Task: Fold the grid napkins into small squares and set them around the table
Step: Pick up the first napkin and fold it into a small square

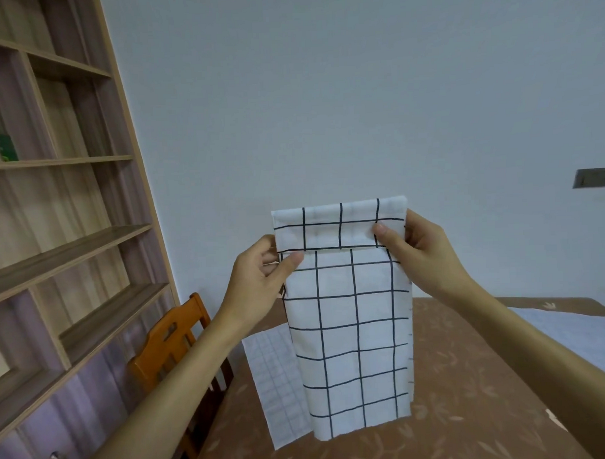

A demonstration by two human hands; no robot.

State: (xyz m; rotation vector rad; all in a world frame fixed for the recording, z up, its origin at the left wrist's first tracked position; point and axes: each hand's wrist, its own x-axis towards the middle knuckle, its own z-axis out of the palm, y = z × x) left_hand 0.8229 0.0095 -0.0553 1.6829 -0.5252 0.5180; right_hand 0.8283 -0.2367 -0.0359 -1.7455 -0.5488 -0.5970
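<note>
A person is holding a white cloth napkin with a bold black grid [349,330] upright in the air above the brown leaf-patterned surface [455,413]. Its top edge is lying folded over towards the camera as a narrow band. The left hand [258,282] is pinching the napkin's left side at the fold, with its fingers [290,262] closed on the cloth. The right hand [422,252] is gripping the right side the same way. A second white napkin with a finer, fainter grid [275,378] is lying flat on the surface behind the held one. An orange wooden chair [171,340] is standing just beside the surface's left edge.
</note>
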